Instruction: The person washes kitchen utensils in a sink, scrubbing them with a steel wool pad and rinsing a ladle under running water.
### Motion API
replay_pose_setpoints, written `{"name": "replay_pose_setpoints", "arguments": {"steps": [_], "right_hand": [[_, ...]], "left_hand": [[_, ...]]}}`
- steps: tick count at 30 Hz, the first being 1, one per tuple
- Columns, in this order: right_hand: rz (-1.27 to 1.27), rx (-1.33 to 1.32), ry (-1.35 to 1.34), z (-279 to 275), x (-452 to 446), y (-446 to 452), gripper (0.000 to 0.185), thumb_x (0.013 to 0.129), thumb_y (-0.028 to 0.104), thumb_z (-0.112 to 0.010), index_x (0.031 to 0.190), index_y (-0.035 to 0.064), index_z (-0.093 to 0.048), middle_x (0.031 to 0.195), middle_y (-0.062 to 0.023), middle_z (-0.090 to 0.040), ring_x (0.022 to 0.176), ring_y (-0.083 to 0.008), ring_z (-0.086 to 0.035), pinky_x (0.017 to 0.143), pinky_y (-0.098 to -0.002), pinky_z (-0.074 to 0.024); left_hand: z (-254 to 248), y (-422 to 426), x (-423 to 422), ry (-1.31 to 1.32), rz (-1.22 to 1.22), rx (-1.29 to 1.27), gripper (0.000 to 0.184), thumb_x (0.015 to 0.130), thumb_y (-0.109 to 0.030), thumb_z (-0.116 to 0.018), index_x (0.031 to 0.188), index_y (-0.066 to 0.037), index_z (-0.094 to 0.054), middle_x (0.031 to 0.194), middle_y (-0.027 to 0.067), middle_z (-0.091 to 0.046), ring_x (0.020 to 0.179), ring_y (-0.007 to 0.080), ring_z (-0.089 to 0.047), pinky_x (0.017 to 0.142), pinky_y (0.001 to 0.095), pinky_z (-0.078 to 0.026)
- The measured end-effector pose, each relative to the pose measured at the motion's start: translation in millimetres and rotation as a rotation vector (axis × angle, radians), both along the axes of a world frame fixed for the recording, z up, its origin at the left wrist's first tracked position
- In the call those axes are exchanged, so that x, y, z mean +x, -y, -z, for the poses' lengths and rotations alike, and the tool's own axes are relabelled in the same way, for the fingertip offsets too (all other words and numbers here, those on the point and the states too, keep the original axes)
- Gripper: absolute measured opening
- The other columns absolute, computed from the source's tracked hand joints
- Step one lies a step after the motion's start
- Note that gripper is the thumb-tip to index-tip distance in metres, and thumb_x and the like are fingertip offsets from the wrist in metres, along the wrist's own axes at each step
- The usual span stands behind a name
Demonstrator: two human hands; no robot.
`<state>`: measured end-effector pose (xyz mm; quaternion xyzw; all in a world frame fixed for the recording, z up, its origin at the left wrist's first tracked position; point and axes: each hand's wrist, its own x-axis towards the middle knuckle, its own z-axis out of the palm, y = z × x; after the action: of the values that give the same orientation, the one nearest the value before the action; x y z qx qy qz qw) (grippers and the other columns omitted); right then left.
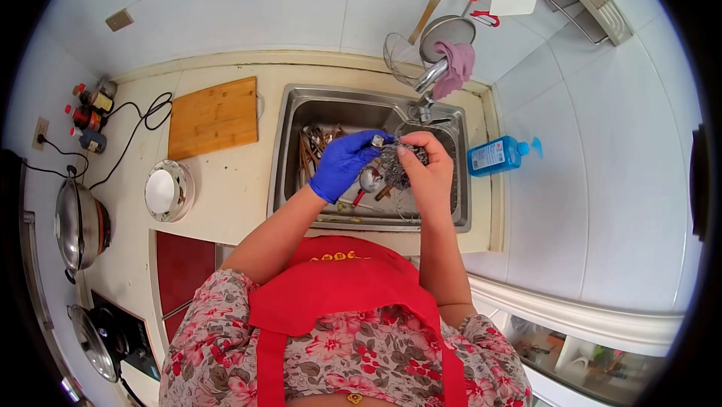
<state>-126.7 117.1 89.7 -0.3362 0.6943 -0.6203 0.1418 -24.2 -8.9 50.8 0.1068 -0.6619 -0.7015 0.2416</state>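
Note:
My left hand (342, 166), in a blue rubber glove, is closed over the sink (280, 181). A small shiny metal piece (377, 141) shows at its fingertips; its kind is too small to tell. Bare and close beside it, my right hand (429, 174) pinches a grey steel wool scourer (406, 166) between thumb and fingers. Below the hands, a metal ladle (370, 179) and a red-handled utensil (359, 198) lie in the basin. Chopsticks (304, 155) and several spoons (322, 138) are heaped at its left side, partly hidden by the glove.
A faucet (425, 110) draped with a pink cloth (454, 68) stands behind the sink. Right of it is a blue soap bottle (495, 156). On the left counter are a cutting board (213, 117), stacked bowls (167, 191), a lidded pan (79, 223) and sauce bottles (89, 117).

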Motion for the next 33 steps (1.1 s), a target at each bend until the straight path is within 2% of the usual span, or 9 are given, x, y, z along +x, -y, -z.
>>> {"name": "replay_pose_setpoints", "arguments": {"steps": [3, 4, 14, 17, 20, 27, 30, 32, 33], "right_hand": [[-0.088, -0.068, 0.012, -5, 8, 6, 0.011, 0.075, 0.005, -0.064, 0.085, 0.0040, -0.059, 0.080, -0.0005, -0.057, 0.083, -0.0091, -0.051, 0.086, -0.0261, -0.0365], [-0.061, -0.041, -0.042, 0, 8, 9, 0.014, 0.073, 0.001, -0.065, 0.085, 0.0020, -0.059, 0.077, -0.0001, -0.057, 0.076, -0.0073, -0.051, 0.066, -0.0206, -0.0407], [-0.058, 0.202, 0.094, 42, 8, 15, 0.018, 0.076, 0.011, -0.065, 0.090, 0.0019, -0.061, 0.072, -0.0013, -0.059, 0.064, -0.0058, -0.052, 0.057, -0.0199, -0.0415], [-0.197, 0.287, 0.287, 71, 15, 22, 0.021, 0.079, 0.016, -0.063, 0.097, 0.0045, -0.062, 0.076, -0.0019, -0.060, 0.067, -0.0071, -0.054, 0.060, -0.0211, -0.0430], [-0.195, -0.003, 1.067, 91, 20, 29, 0.026, 0.086, 0.020, -0.056, 0.106, 0.0032, -0.057, 0.080, -0.0036, -0.058, 0.069, -0.0127, -0.054, 0.061, -0.0252, -0.0445], [-0.061, -0.231, 1.038, 111, 18, 27, 0.023, 0.089, 0.021, -0.052, 0.108, 0.0082, -0.056, 0.080, -0.0030, -0.054, 0.073, -0.0110, -0.051, 0.063, -0.0250, -0.0430], [-0.040, -0.081, 0.788, 114, 22, 31, 0.019, 0.088, 0.019, -0.052, 0.101, 0.0073, -0.060, 0.084, -0.0027, -0.058, 0.079, -0.0103, -0.051, 0.070, -0.0245, -0.0423], [-0.085, 0.038, 0.513, 108, 26, 34, 0.017, 0.089, 0.018, -0.051, 0.096, 0.0063, -0.061, 0.084, -0.0019, -0.058, 0.079, -0.0108, -0.051, 0.072, -0.0257, -0.0418], [-0.120, 0.154, 0.237, 104, 28, 34, 0.016, 0.089, 0.017, -0.050, 0.090, 0.0053, -0.062, 0.084, -0.0012, -0.059, 0.079, -0.0112, -0.051, 0.074, -0.0269, -0.0412]], "left_hand": [[9, 0, -3, -0.044, -0.062, -0.083, 0.027, 0.083, -0.003, -0.054, 0.110, -0.001, -0.056, 0.100, 0.0054, -0.063, 0.089, 0.0101, -0.057, 0.080, 0.0242, -0.045], [8, 2, -5, -0.015, -0.051, -0.030, 0.026, 0.086, -0.005, -0.050, 0.111, -0.001, -0.055, 0.104, 0.0067, -0.061, 0.093, 0.0122, -0.056, 0.083, 0.0259, -0.044], [8, 27, -5, -0.060, -0.345, 0.270, 0.015, 0.088, -0.006, -0.048, 0.102, 0.000, -0.052, 0.098, 0.0121, -0.061, 0.092, 0.0183, -0.058, 0.083, 0.0289, -0.046], [22, 33, -10, -0.161, -0.467, 0.539, 0.012, 0.087, -0.006, -0.051, 0.097, -0.001, -0.048, 0.094, 0.0127, -0.060, 0.091, 0.0210, -0.059, 0.080, 0.0302, -0.047], [28, 36, 2, -0.163, -0.466, 0.665, 0.007, 0.088, -0.009, -0.049, 0.093, -0.005, -0.047, 0.092, 0.0106, -0.059, 0.093, 0.0243, -0.060, 0.076, 0.0340, -0.050], [97, 54, 35, -0.023, -0.442, 0.797, 0.012, 0.088, -0.014, -0.052, 0.094, -0.005, -0.049, 0.090, 0.0103, -0.057, 0.090, 0.0242, -0.060, 0.073, 0.0337, -0.050], [125, 62, 39, 0.304, -0.552, 0.324, 0.018, 0.082, -0.014, -0.058, 0.099, -0.006, -0.056, 0.095, 0.0120, -0.060, 0.089, 0.0229, -0.059, 0.074, 0.0342, -0.047], [81, 47, 33, 0.331, -0.631, -1.159, 0.024, 0.080, -0.018, -0.059, 0.102, -0.009, -0.061, 0.098, 0.0106, -0.060, 0.089, 0.0267, -0.058, 0.075, 0.0352, -0.045], [69, 41, 27, 0.331, -0.631, -1.157, 0.024, 0.080, -0.018, -0.059, 0.102, -0.009, -0.061, 0.098, 0.0106, -0.060, 0.089, 0.0267, -0.058, 0.075, 0.0352, -0.045]]}}
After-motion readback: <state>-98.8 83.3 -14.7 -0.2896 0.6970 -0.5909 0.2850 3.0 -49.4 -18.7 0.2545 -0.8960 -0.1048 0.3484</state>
